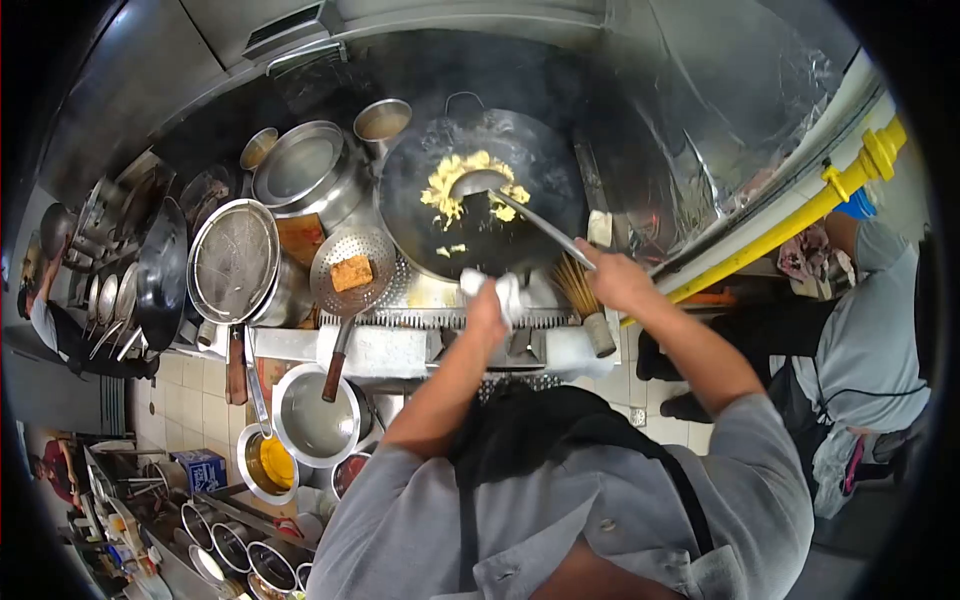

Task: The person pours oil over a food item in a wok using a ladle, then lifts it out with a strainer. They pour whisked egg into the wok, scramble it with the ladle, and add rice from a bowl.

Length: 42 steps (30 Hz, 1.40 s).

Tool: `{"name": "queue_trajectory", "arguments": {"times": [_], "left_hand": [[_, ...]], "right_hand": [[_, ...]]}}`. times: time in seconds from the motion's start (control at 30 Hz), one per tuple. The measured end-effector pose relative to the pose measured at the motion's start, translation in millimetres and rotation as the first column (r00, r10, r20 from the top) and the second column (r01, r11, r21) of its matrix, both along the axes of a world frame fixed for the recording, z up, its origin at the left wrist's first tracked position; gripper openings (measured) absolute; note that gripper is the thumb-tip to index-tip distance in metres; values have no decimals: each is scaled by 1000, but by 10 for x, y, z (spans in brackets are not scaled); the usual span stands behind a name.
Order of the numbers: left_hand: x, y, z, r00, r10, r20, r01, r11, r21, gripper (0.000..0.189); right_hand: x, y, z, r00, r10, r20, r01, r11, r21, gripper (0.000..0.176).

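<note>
A large black wok (420,150) sits on the stove, with yellow scrambled egg (445,185) in pieces at its middle. My right hand (617,278) is closed around the handle of a metal ladle (478,183), whose bowl lies among the egg. At the wok's near edge, my left hand (487,312) is wrapped around a white cloth (497,290), which hides the rim there. To the left of my left hand, a perforated skimmer (352,250) holds a browned block of food (351,273). A bamboo brush (590,310) stands just below my right hand.
Left of the wok are a lidded pot (300,165), a mesh strainer (233,262) and a small metal container (383,121). A steel bowl (316,415) stands near my left elbow. A yellow pipe (780,240) runs along the right. Another person (870,330) is at the far right.
</note>
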<state>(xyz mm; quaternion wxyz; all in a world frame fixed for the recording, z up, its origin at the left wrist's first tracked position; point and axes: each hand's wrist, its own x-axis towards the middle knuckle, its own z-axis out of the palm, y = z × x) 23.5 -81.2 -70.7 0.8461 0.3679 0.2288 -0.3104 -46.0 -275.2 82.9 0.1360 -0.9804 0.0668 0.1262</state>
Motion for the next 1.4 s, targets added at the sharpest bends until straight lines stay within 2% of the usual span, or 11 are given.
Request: {"name": "queue_trajectory", "arguments": {"times": [0.4,0.6,0.63,0.67,0.7,1.0,1.07,1.1,1.17,1.23,1.4], "left_hand": [[294,286,407,985,-167,-45,166,985,-42,34],[-266,320,-5,994,-52,-98,49,998,-35,27],[-388,351,1,998,-33,-57,32,999,-13,26],[-419,368,64,1000,-13,-12,13,1000,6,26],[-342,355,157,998,-51,-40,52,998,20,25],[593,347,-18,995,-102,-9,102,995,2,27],[655,340,-148,994,-107,-6,107,994,34,27],[657,349,-160,997,-76,-24,77,996,38,27],[571,400,-94,992,-125,-24,126,990,56,28],[196,416,522,992,-119,-44,120,992,32,28],[340,382,301,994,-106,-6,105,992,-69,31]], "right_hand": [[-369,-145,409,981,191,-13,-190,980,58,57],[17,245,180,982,-167,-93,165,986,-29,54],[-107,-61,39,987,-17,157,-1,994,111,53],[-143,-218,-17,904,100,415,-197,960,199,52],[-219,-31,451,962,-270,-49,262,851,454,49],[693,439,-597,861,-446,-243,419,353,837,46],[499,378,-428,976,-184,-120,218,748,627,50],[300,222,-456,870,182,458,-298,935,195,54],[-160,286,446,1000,21,22,-25,980,195,54],[-390,-85,683,948,300,105,-313,940,136,55],[-80,331,617,984,143,-106,-149,987,-58,59]]}}
